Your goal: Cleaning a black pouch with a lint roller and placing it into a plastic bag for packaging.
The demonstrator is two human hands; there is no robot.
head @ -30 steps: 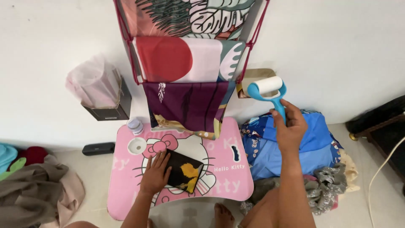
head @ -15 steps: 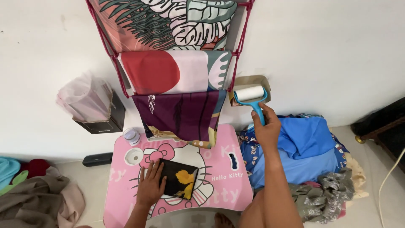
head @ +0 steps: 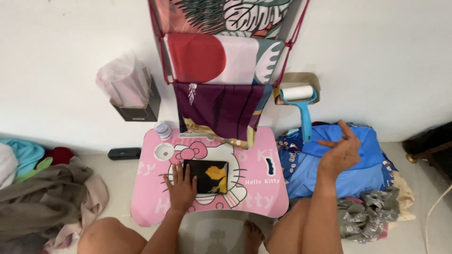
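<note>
My left hand (head: 181, 188) lies flat, fingers spread, on the folded black-and-yellow cloth (head: 208, 177) at the glossy pink surface (head: 150, 207) centre; my right hand (head: 340, 151) hovers open, empty, below the blue-handled lint roller (head: 300, 101).

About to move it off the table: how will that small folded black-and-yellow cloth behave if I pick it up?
The folded cloth looks thin and soft, so it would probably go floppy and unfold if lifted by one edge. It seems light, lying flat on the pink table. The left hand rests flat on its edge; pushed, it would likely slide or bunch up rather than roll.
</note>
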